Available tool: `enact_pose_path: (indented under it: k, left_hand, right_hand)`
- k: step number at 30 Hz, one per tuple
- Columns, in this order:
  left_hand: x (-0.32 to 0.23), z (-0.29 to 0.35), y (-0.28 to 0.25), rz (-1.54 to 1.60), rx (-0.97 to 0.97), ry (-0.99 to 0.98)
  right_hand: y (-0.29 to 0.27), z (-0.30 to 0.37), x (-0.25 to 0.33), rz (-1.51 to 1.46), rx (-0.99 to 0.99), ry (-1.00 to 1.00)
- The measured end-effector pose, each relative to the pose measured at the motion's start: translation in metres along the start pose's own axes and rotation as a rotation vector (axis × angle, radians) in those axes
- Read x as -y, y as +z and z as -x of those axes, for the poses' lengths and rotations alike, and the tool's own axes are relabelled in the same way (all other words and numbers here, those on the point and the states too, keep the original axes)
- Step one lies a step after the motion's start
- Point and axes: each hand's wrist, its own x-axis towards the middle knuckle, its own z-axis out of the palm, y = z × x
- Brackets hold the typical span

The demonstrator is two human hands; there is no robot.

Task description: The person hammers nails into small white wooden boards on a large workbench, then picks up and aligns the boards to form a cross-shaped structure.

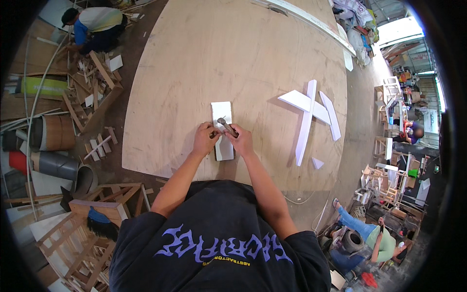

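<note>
A short white board (224, 150) lies lengthwise in front of me on the large plywood tabletop (194, 63). My right hand (242, 141) is closed around a hammer (222, 121), its metal head over the middle of the board. Beside it, my left hand (203, 139) is closed in a pinch at the board's left edge, fingertips near the hammer. Whatever lies between those fingertips is too small to make out.
Several white strips (306, 117) lie at the right of the tabletop, two crossed, with a small white triangle (317, 163) nearby. A long white bar (311, 20) runs along the far right. A person (97, 27) crouches far left among wood scraps (92, 82); another person (379, 238) is lower right.
</note>
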Motion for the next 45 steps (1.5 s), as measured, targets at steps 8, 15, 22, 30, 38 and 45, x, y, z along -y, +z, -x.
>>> enact_pose_path:
  k: [8, 15, 22, 30, 38, 45]
  left_hand:
    - [-0.002, -0.006, -0.003, 0.124, 0.037, -0.105]
    - [-0.001, -0.016, -0.004, 0.1, 0.079, -0.168]
    - [-0.003, -0.021, -0.001, 0.053, 0.071, -0.267]
    - [-0.01, -0.032, -0.005, -0.014, 0.16, -0.41]
    - [-0.013, -0.036, -0.008, -0.002, 0.216, -0.511]
    - [-0.015, -0.036, -0.006, -0.038, 0.189, -0.503]
  right_hand:
    - [0.001, -0.004, 0.001, 0.031, -0.008, -0.012]
    - [-0.002, -0.007, 0.003, 0.069, 0.021, 0.02]
    - [0.003, -0.008, 0.0, -0.003, 0.015, 0.075]
    - [0.014, -0.011, -0.008, -0.376, 0.013, 0.315]
    - [0.014, -0.012, -0.013, -0.513, 0.002, 0.329]
    - [0.011, -0.006, -0.006, -0.447, -0.018, 0.261]
